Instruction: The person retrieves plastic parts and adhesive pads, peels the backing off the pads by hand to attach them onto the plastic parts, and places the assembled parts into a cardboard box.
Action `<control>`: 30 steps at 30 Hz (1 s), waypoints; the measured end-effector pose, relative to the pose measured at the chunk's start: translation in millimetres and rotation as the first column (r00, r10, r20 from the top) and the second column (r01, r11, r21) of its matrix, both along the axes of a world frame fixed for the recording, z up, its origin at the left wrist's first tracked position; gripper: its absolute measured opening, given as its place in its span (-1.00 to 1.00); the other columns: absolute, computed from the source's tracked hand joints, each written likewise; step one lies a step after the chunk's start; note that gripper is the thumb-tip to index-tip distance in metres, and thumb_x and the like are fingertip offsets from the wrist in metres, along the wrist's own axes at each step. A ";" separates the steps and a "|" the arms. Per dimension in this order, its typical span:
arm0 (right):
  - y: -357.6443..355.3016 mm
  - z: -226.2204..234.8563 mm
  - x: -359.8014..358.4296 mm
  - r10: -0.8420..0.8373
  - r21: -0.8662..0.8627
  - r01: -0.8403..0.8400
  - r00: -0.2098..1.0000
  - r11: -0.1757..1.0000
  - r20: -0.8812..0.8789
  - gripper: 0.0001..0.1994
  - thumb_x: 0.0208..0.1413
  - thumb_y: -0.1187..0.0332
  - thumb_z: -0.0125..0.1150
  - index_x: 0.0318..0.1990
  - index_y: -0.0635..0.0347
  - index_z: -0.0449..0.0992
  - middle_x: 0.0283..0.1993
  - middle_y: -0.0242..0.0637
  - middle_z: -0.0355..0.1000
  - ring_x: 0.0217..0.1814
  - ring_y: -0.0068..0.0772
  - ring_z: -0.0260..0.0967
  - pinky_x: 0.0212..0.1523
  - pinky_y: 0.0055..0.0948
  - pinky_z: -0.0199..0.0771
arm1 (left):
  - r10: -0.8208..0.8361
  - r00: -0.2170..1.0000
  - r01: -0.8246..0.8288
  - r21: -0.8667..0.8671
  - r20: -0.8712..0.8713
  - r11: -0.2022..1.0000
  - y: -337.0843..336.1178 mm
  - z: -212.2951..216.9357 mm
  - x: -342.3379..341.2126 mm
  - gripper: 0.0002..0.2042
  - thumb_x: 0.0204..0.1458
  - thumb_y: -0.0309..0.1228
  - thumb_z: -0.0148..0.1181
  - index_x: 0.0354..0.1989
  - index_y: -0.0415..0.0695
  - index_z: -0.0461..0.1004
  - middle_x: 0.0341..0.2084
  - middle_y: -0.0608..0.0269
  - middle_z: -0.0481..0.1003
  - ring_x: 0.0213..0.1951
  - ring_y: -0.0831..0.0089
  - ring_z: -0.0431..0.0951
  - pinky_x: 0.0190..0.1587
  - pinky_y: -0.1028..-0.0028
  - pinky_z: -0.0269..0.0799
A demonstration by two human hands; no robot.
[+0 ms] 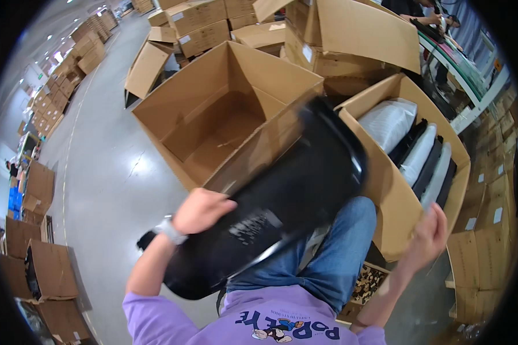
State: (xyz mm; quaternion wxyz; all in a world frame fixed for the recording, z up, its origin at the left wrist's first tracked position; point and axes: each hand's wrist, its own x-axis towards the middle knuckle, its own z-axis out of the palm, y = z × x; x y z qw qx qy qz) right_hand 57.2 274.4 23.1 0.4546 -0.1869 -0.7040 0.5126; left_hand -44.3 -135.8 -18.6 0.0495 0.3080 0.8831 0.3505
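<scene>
Glossy black panel (311,172) slanted over the person's jeans (348,238), its blurred far end in front of the near edge of a wide open carton (270,75). The left hand (204,210) gripped its upper long edge. The right hand (429,233), fingers curled, was at the near edge of a narrower carton (394,221) containing wrapped pieces (418,154); whether it held anything could not be told.

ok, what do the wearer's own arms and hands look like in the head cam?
Light purple sleeves, both forearms bare below them. Left hand: ungloved, pale grey watch-like band at the wrist; its face can't be made out. Right hand: ungloved, no band visible. No cables on either arm.
</scene>
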 end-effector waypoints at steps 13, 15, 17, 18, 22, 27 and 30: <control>-224.0 -99.3 -246.0 0.350 0.835 -0.539 0.765 -0.111 0.540 -0.94 -0.09 0.40 0.10 -0.44 0.10 0.50 -0.55 -0.22 0.47 -0.46 -0.19 0.49 -0.42 -0.27 0.48 | 0.908 0.365 -0.903 0.318 0.207 0.290 -254.2 -37.2 38.4 -0.57 0.17 -0.17 0.06 -0.66 -0.21 0.29 -0.66 0.50 0.24 -0.53 0.67 0.16 -0.52 0.48 0.09; -218.8 -101.1 -234.0 0.375 0.812 -0.572 0.732 -0.116 0.569 -0.95 -0.15 0.45 0.11 -0.54 0.10 0.49 -0.55 -0.23 0.49 -0.44 -0.21 0.51 -0.43 -0.31 0.50 | 0.864 0.337 -0.913 0.354 0.375 0.202 -260.2 -37.4 34.5 -0.61 0.16 -0.18 0.07 -0.59 -0.25 0.40 -0.61 0.46 0.32 -0.50 0.66 0.23 -0.44 0.50 0.18; -213.8 -98.5 -214.8 0.407 0.788 -0.600 0.690 -0.139 0.598 -0.95 -0.15 0.46 0.10 -0.53 0.10 0.49 -0.53 -0.23 0.49 -0.45 -0.20 0.51 -0.43 -0.30 0.50 | 0.837 0.365 -0.893 0.408 0.408 0.190 -256.7 -29.9 26.3 -0.64 0.17 -0.21 0.05 -0.52 -0.28 0.45 -0.58 0.43 0.40 -0.49 0.67 0.29 -0.43 0.52 0.22; -212.8 -94.4 -205.8 0.415 0.774 -0.616 0.673 -0.143 0.612 -0.94 -0.16 0.47 0.09 -0.53 0.10 0.49 -0.52 -0.23 0.49 -0.45 -0.20 0.50 -0.43 -0.30 0.49 | 0.827 0.374 -0.887 0.422 0.420 0.187 -251.9 -23.3 19.6 -0.65 0.17 -0.22 0.05 -0.50 -0.28 0.46 -0.57 0.42 0.42 -0.49 0.66 0.31 -0.43 0.53 0.23; -232.6 -83.9 -163.3 0.481 0.704 -0.695 0.573 -0.143 0.664 -0.96 -0.18 0.46 0.09 -0.52 0.15 0.47 -0.54 -0.22 0.47 -0.48 -0.20 0.49 -0.43 -0.27 0.49 | 0.761 0.417 -0.895 0.372 0.497 0.248 -217.3 2.3 -12.0 -0.68 0.17 -0.25 0.04 -0.46 -0.28 0.49 -0.55 0.40 0.44 -0.49 0.64 0.35 -0.44 0.54 0.25; -242.0 -85.0 -123.7 0.613 0.553 -0.829 0.479 0.082 0.629 -0.89 -0.14 0.49 0.16 -0.39 0.18 0.52 -0.50 -0.20 0.49 -0.51 -0.19 0.48 -0.48 -0.32 0.48 | 0.664 0.447 -0.892 0.250 0.599 0.376 -157.0 -13.3 -69.1 -0.65 0.18 -0.26 0.03 -0.36 -0.39 0.49 -0.51 0.23 0.51 -0.48 0.51 0.49 -0.41 0.48 0.40; -221.8 -85.1 -110.4 0.746 0.394 -0.894 0.408 0.211 0.526 -0.86 -0.07 0.49 0.22 -0.30 0.18 0.55 -0.44 -0.19 0.52 -0.50 -0.19 0.48 -0.49 -0.37 0.48 | 0.612 0.383 -0.898 0.123 0.691 0.423 -131.3 -51.6 -109.3 -0.64 0.17 -0.28 0.04 -0.30 -0.45 0.49 -0.38 0.10 0.55 -0.36 0.39 0.54 -0.23 0.43 0.43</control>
